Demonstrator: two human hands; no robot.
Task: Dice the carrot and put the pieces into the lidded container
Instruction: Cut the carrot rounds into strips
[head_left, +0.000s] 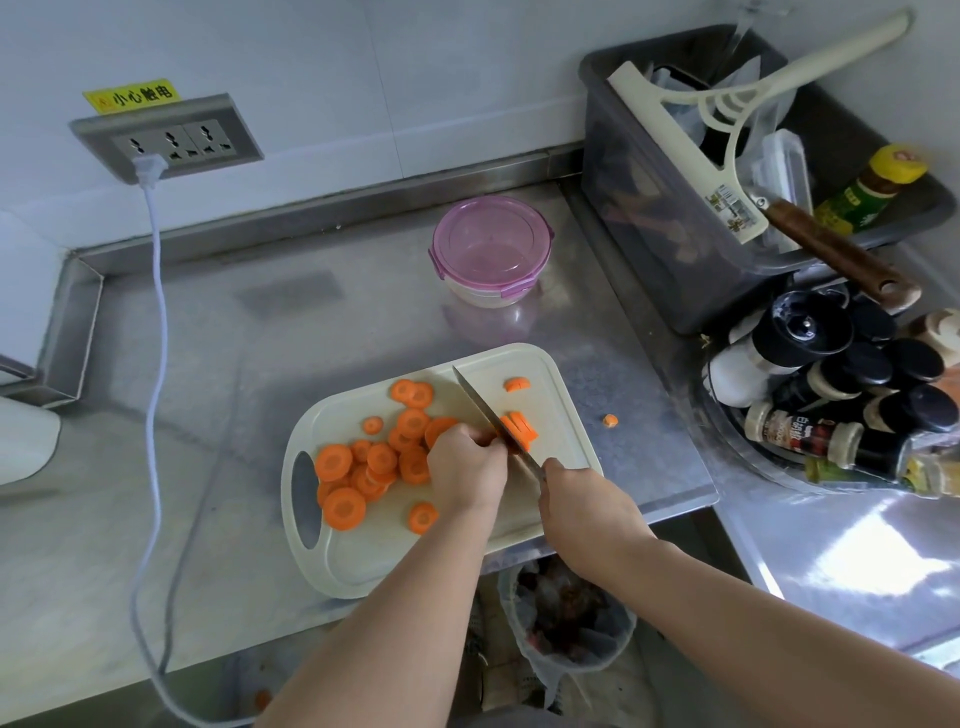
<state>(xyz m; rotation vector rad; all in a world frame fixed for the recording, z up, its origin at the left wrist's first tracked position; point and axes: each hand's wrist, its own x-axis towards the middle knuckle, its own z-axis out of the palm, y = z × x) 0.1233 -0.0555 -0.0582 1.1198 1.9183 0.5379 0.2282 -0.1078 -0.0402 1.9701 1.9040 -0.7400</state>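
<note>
From the head camera, a pale cutting board (363, 561) lies on a steel counter (249, 364) near its front edge, with its handle slot to the left. The left hand (467, 467) sits on the middle of the board with its fingers curled down, and their tips pinch a carrot piece (519, 428) right at the flat of the blade. Most of that piece shows as cut strips on the far side of the steel, just beyond the fingertips. The right hand (582, 499) is closed round the handle of a knife (480, 402). The handle itself is hidden in the fist, and the blade runs up and to the left from it, across the carrot piece, with its tip over bare board. To the left of the left hand a heap of carrot rounds (374, 462) covers the board, some overlapping and one lying apart near the front edge. A small cut bit (517, 384) lies alone on the board right of the blade tip, and a stray bit (610, 420) sits on the counter just off the board's right edge. The lidded container (491, 249), clear with a pink clip-on lid in place, stands behind the board, well apart from both hands. Against the wall are a socket panel (166, 137) and a white cable (156, 312) trailing down from it. To the right stand a grey bin (649, 234) holding a squeegee (727, 130), and a cluster of seasoning bottles (831, 374).
</note>
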